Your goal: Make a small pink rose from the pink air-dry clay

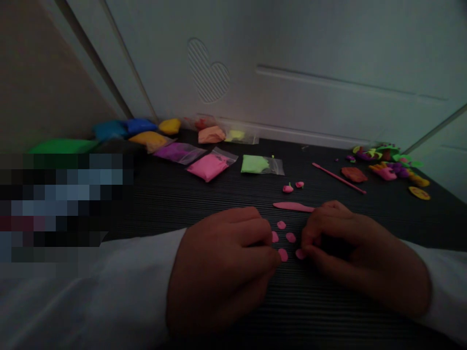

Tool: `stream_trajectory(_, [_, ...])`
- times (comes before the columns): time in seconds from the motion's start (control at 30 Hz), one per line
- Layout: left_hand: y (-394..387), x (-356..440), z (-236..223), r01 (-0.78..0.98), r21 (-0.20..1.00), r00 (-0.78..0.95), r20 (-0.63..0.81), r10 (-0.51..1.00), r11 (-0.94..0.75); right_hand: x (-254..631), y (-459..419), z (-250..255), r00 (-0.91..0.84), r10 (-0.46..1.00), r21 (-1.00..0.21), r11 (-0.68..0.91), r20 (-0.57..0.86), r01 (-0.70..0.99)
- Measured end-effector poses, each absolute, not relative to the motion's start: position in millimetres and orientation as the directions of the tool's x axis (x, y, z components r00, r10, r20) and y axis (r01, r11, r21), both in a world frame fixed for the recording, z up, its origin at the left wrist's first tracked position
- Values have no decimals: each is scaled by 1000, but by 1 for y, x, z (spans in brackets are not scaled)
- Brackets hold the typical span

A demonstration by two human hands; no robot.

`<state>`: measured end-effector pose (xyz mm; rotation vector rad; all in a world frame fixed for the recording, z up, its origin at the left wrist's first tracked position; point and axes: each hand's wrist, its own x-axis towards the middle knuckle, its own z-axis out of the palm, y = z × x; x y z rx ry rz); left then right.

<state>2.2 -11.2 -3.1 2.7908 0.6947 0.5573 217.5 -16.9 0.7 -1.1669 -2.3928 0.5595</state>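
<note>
Small flat discs of pink clay (291,237) lie on the dark table between my hands. My left hand (222,262) is closed, its fingers curled beside the discs on the left; what its fingertips hold, if anything, is hidden. With thumb and fingers pinched together, my right hand (365,257) has its tips on one pink clay disc (300,253). Just beyond, a pink modelling knife (294,206) lies flat, its right end behind my right hand. Two little pink clay rosebuds (288,188) with green bits sit farther back.
Bags of coloured clay, including pink (209,166), light green (254,164) and purple (175,152), line the back left. A thin pink tool (339,178), a reddish clay lump (353,174) and colourful clay figures (386,167) lie back right. A white panel (310,102) rises behind.
</note>
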Motion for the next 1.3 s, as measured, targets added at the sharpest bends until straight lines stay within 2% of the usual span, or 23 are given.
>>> stream_trajectory(0.17, [-10, 3, -3, 401, 286, 821, 310, 480, -870, 211, -18, 1, -558, 807, -536, 564, 196, 628])
stream_trajectory(0.33, [-10, 3, -4, 386, 292, 826, 313, 469, -875, 205, -20, 0, -573, 793, -481, 593, 207, 646])
stream_trajectory(0.57, [-10, 3, -4, 398, 308, 821, 300, 485, -864, 207, -19, -2, -597, 774, -498, 610, 209, 616])
stream_trajectory(0.73, [-9, 3, -4, 391, 304, 827, 300, 476, -869, 206, -19, -3, -593, 777, -458, 615, 212, 641])
stream_trajectory(1.03, [-8, 3, -5, 415, 310, 806, 311, 504, -855, 206, -20, 2, -535, 826, -484, 547, 178, 683])
stream_trajectory(1.13, [-7, 3, -4, 408, 362, 783, 333, 525, -838, 206, -22, 5, -508, 839, -513, 528, 193, 677])
stream_trajectory(1.3, [-8, 5, 0, 405, 523, 715, 330, 616, -750, 205, -28, 5, -495, 826, -528, 557, 270, 641])
